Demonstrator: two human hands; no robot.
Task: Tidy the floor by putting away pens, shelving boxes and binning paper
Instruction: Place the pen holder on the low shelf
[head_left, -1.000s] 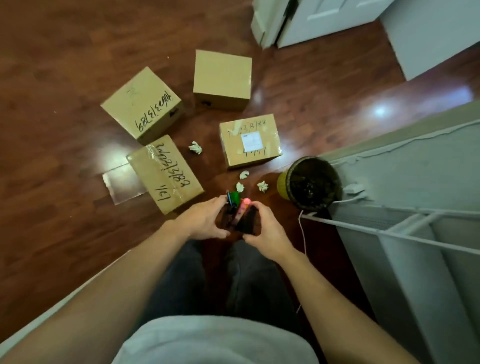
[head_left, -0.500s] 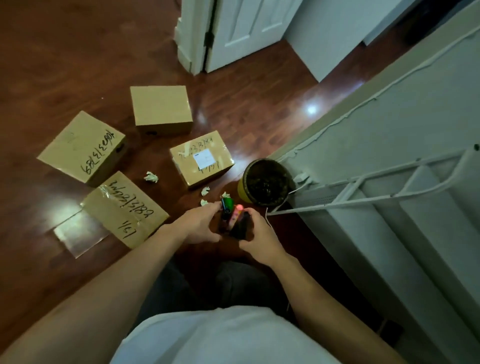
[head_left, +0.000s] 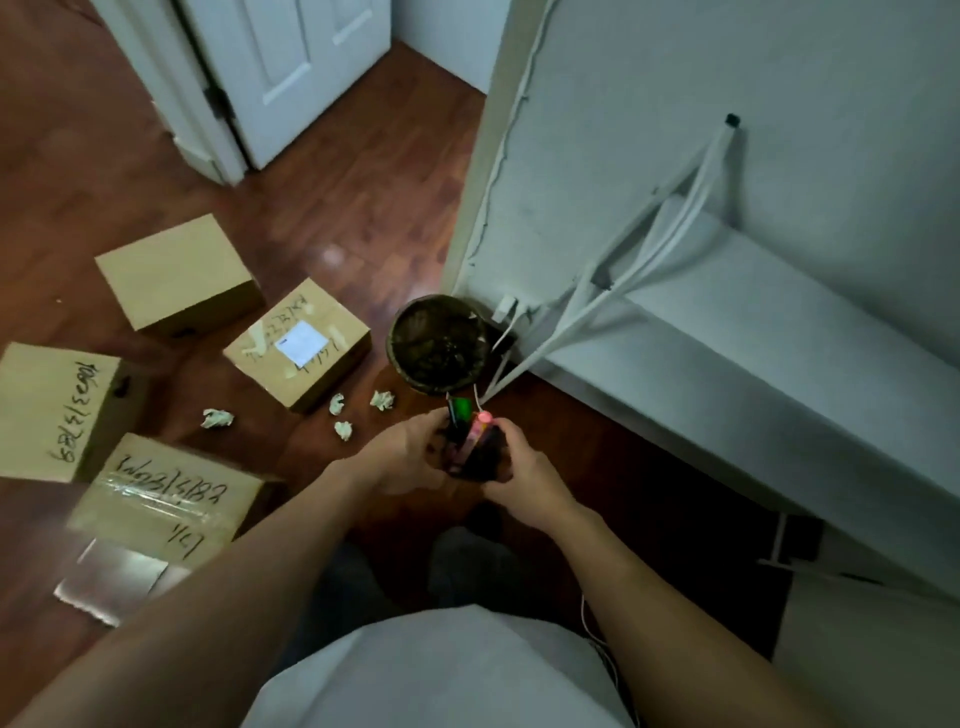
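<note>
My left hand (head_left: 402, 460) and my right hand (head_left: 524, 470) meet in front of me around a dark holder (head_left: 480, 460) with pens (head_left: 467, 423) sticking up, one green-topped and one pink. The right hand grips the holder; the left hand's fingers close on the pens. Several cardboard boxes lie on the wood floor: a plain one (head_left: 179, 273), a labelled one (head_left: 298, 348), and two with handwriting (head_left: 54, 410) (head_left: 166, 506). Several crumpled paper balls (head_left: 217, 418) (head_left: 382, 400) lie between the boxes and a round dark bin (head_left: 439, 343).
A white desk or shelf surface (head_left: 779, 364) with a metal frame runs along the wall (head_left: 675, 104) at the right. Cables (head_left: 498, 358) trail beside the bin. A white door (head_left: 291, 78) stands at the back. A clear plastic sheet (head_left: 111, 582) lies at the lower left.
The view has swung right and up, so boxes and bin slid left and the wall and desk fill the right. Both hands stay together on the pens and holder.
</note>
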